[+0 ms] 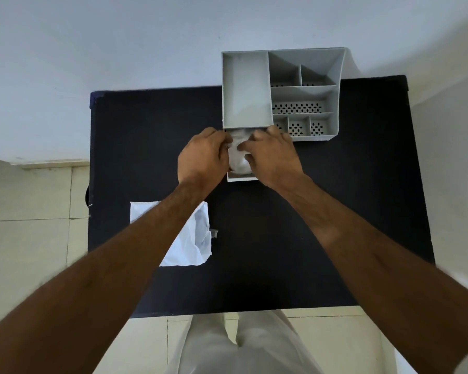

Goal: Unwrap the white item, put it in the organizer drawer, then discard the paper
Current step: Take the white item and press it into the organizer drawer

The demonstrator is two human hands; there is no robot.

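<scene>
Both hands, the left hand (203, 156) and right hand (271, 155), crowd the pulled-out drawer (242, 178), covering its opening. The grey organizer (278, 94) walls off the tabletop's (335, 211) far edge. The crumpled paper (197, 238) occupies the near left; the tabletop's right half and near middle lie open.
</scene>
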